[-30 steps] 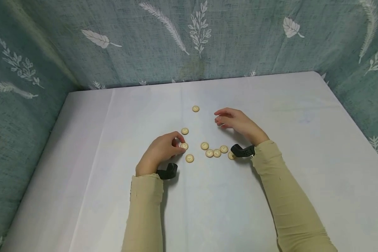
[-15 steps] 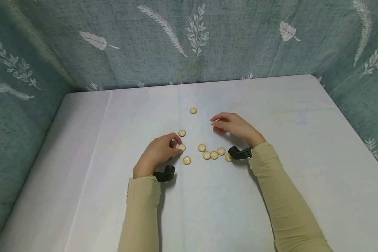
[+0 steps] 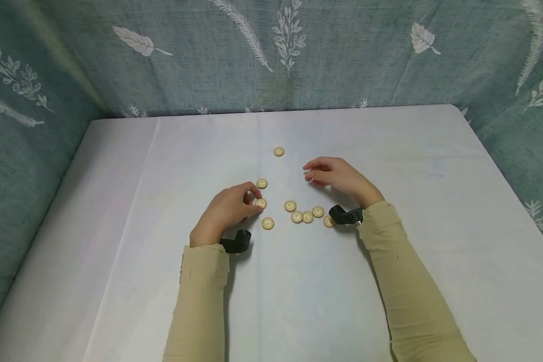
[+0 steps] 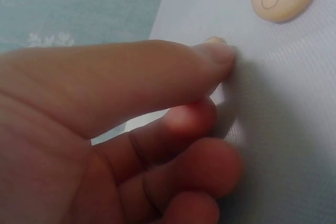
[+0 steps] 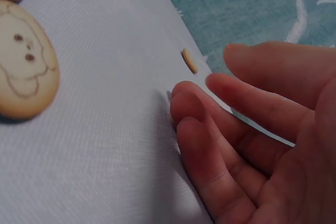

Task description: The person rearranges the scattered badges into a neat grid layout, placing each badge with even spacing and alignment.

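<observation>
In the head view my left hand (image 3: 228, 211) has thumb and index finger at the edges of a round wooden button (image 3: 261, 203), pinching it at the table. The left wrist view shows only a sliver of that button (image 4: 215, 40) beyond the thumb. One button (image 3: 262, 183) lies just behind it and another (image 3: 267, 223) just in front. My right hand (image 3: 339, 177) hovers low with loosely bent fingers and nothing between them. Several buttons (image 3: 307, 217) lie in an uneven row left of the right wrist. A bear face is drawn on a button (image 5: 23, 61) in the right wrist view.
A lone button (image 3: 279, 151) lies farther back, left of the right fingertips. The white cloth-covered table (image 3: 389, 136) meets a green leaf-patterned curtain (image 3: 235, 60) at the back and sides. One button (image 3: 328, 221) sits partly under the right wrist's black camera (image 3: 345, 215).
The head view shifts slightly. Both hands and the buttons keep nearly the same places, with the left fingers still on the same button; the right fingers hardly move.
</observation>
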The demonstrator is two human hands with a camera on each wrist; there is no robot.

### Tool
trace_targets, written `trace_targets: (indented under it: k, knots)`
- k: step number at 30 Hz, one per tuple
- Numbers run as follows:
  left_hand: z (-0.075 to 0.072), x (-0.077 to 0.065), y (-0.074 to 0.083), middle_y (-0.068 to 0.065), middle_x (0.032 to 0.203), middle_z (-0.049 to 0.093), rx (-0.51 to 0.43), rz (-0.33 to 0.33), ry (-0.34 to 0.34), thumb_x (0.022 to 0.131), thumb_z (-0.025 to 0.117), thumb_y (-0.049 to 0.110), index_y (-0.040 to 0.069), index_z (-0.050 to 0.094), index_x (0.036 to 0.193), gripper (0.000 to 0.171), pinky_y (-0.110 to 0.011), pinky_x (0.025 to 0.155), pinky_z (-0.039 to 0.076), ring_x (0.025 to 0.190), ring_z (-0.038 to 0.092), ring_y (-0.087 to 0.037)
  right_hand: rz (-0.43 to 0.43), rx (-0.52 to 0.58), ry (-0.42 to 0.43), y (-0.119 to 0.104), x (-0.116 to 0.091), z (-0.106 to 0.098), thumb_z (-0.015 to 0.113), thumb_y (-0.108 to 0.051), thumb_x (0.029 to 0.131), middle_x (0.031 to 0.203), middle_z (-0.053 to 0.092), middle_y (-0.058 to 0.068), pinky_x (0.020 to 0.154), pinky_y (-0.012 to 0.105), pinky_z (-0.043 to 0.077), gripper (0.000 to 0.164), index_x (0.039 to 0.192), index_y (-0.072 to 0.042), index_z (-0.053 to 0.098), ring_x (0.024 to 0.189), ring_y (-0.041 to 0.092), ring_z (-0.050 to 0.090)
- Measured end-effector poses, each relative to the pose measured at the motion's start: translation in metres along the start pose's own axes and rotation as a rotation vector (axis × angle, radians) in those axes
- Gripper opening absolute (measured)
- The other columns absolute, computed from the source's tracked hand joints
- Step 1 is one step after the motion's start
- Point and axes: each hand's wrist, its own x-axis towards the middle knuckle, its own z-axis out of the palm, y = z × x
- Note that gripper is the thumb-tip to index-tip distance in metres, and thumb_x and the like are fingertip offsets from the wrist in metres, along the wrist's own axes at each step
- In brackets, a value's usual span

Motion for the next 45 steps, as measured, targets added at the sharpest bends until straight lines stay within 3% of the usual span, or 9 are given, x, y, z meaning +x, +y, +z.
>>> trace_targets:
  k: [4,11,22,38,45]
  knots:
    - [0.000,0.002,0.001,-0.001,0.076,0.055,0.000,0.000,-0.011,0.082,0.064,0.028,0.020,0.055,0.097,0.019,-0.031,0.061,0.040,0.060,0.052,-0.016,-0.004,-0.070,-0.022,-0.001,0.001,0.001,0.056,-0.024,0.088,0.099,0.061,0.004,0.071,0.033,0.040,0.027,0.113,-0.014,0.057,0.086,0.019,0.055]
    - [-0.001,0.006,0.003,-0.002,0.075,0.054,0.013,0.002,0.002,0.081,0.063,0.028,0.021,0.055,0.096,0.019,-0.031,0.063,0.038,0.060,0.052,-0.016,-0.081,-0.218,-0.048,-0.004,0.001,0.002,0.057,-0.024,0.087,0.088,0.060,0.004,0.067,0.032,0.042,0.024,0.109,-0.015,0.060,0.076,0.020,0.052]
    - [0.002,0.003,0.001,-0.001,0.076,0.054,0.012,-0.014,0.001,0.081,0.064,0.028,0.020,0.055,0.096,0.019,-0.031,0.063,0.038,0.059,0.052,-0.016,-0.078,-0.270,-0.049,-0.005,0.005,0.013,0.057,-0.023,0.087,0.081,0.060,0.003,0.066,0.032,0.041,0.021,0.106,-0.016,0.060,0.073,0.019,0.052]
    - [-0.001,0.002,0.001,-0.002,0.077,0.054,0.020,-0.008,0.001,0.082,0.063,0.028,0.020,0.055,0.099,0.020,-0.031,0.062,0.039,0.061,0.052,-0.016,-0.032,-0.303,-0.126,-0.012,0.002,0.018,0.051,-0.019,0.089,0.073,0.062,0.004,0.071,0.033,0.039,0.019,0.107,-0.017,0.058,0.074,0.020,0.053]
    - [0.000,0.003,0.001,-0.003,0.077,0.054,0.015,-0.019,0.004,0.083,0.062,0.029,0.020,0.055,0.099,0.020,-0.031,0.062,0.039,0.061,0.051,-0.017,-0.087,-0.335,-0.176,-0.013,0.002,0.018,0.052,-0.019,0.089,0.076,0.063,0.001,0.071,0.033,0.040,0.015,0.096,-0.015,0.065,0.075,0.019,0.052]
